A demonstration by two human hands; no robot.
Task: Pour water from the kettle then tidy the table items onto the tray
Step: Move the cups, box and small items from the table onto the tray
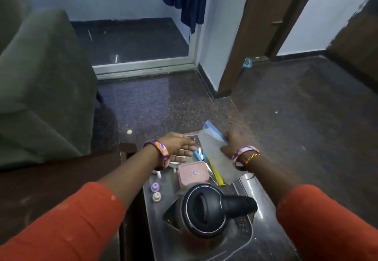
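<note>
Left hand (180, 148): arm stretched forward over the tray (247, 246), palm turned right, fingers spread loosely, holding nothing. Right hand (235, 144): arm stretched forward, fingers closed around a clear plastic bag (214, 148) with a blue strip, held tilted above the tray. Kettle (204, 209): black lid, standing on the tray nearest the person. Pink lidded box (193, 174): just beyond the kettle; small label, unreadable. Two small bottles (155, 192): left of the kettle.

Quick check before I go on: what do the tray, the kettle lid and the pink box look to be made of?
Tray: polished metal, probably steel; it mirrors light streaks.
Kettle lid: black plastic, semi-gloss, with soft highlights, matching the handle.
Pink box: likely matte plastic, its lid moulded with rounded corners.
</note>
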